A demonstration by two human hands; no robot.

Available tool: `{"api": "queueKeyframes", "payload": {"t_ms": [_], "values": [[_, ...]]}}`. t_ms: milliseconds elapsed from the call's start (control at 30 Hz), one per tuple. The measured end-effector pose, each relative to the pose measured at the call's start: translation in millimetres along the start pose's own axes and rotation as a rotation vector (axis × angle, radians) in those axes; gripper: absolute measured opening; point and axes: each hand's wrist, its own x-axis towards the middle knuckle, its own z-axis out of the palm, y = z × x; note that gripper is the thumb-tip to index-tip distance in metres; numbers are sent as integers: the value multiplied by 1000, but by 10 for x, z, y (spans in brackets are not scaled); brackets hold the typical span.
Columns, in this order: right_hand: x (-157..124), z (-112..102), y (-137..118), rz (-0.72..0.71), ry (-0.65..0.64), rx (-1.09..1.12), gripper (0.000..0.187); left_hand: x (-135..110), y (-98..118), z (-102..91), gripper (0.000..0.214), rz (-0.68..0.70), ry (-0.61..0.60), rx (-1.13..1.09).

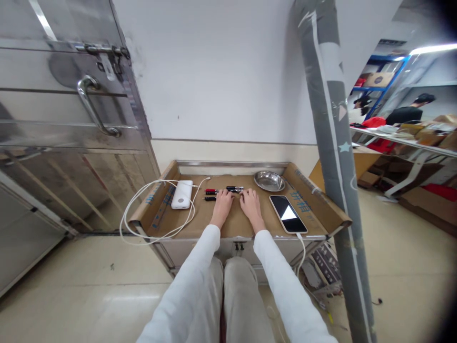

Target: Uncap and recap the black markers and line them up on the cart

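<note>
My left hand (223, 202) lies palm down at the middle of the paper-covered tabletop (200, 224), its fingers loosely stretched forward over pens. A red pen (210, 191) and a black pen (210, 198) stick out to the left from beneath it. Another black pen (234, 188) with a silvery end lies just beyond the fingertips of both hands. My right hand (250, 202) rests beside the left, fingers forward and a little bent, near that pen's right end. How firmly the fingertips touch the pens is too small to make out.
A white power bank (182, 194) with a looped white cable (124, 216) lies on the left. On the right are a round metal dish (269, 181) and a phone (288, 214) with a cable. Raised sides edge the tabletop. A wrapped pipe (332, 119) stands close by; two people work far right.
</note>
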Motion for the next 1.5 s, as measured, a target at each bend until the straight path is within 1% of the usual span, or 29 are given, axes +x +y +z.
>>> {"api": "queueKeyframes", "payload": {"t_ms": [133,233,300,467,600,733,1000,1100,1200,1267,1367,1433,1500], "values": [[-1,27,20,-12,4,3,21,8,-25,32,16,7,-1,-87],[2,50,36,1,23,-2,22,15,-52,58,18,5,-27,-173],[1,50,39,-3,9,-7,22,19,-65,63,17,9,-42,-209],[-18,-10,24,-51,-39,36,20,14,-62,45,16,-6,-56,-213],[-37,-53,5,-48,-22,60,22,-3,-54,37,16,-27,-45,-207],[-42,-49,-2,-37,-23,43,23,4,-68,53,16,-35,-43,-220],[-22,34,40,-111,-21,115,21,31,-81,92,12,51,-49,-309],[-24,55,45,-130,-9,113,21,35,-64,94,15,80,-38,-325],[-40,33,30,-114,-3,55,22,55,-32,96,26,121,-18,-305],[-56,-11,14,-92,18,14,23,83,-5,107,34,152,-6,-254],[-76,-93,-9,-31,99,3,24,131,32,131,43,179,-3,-165],[-85,-136,-19,6,142,13,25,147,55,131,43,176,-18,-125],[-89,-157,-24,23,166,25,25,135,82,102,36,162,-45,-84]]}}
